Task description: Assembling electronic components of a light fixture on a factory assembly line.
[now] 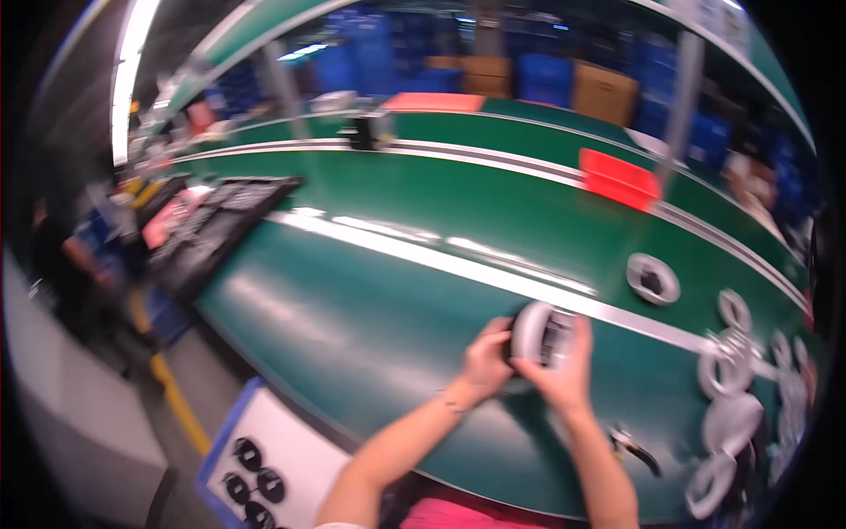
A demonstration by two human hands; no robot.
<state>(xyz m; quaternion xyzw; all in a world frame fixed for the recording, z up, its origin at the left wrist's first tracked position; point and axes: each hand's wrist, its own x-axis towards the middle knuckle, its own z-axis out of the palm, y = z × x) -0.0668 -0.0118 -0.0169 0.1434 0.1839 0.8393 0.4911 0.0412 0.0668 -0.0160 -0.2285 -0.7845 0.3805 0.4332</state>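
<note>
Between both hands is a round white housing (530, 331) with a dark inner part, held tilted above the green bench. My left hand (487, 358) grips its left side, the fingers wrapped round the edge. My right hand (564, 370) closes on its right side, with the thumb across the front. Motion blur hides the finer detail of the part. To the right of my right forearm, a small hand tool with a dark curved handle (648, 457) lies on the bench, perhaps pliers or cutters.
Several white rings and round housings (724, 363) crowd the bench's right side. Another white housing with a dark centre (653, 279) sits on the green belt. Beyond are a red bin (619, 179) and, at left, a black tray (231, 212). A blue-edged box (291, 432) holds black round parts.
</note>
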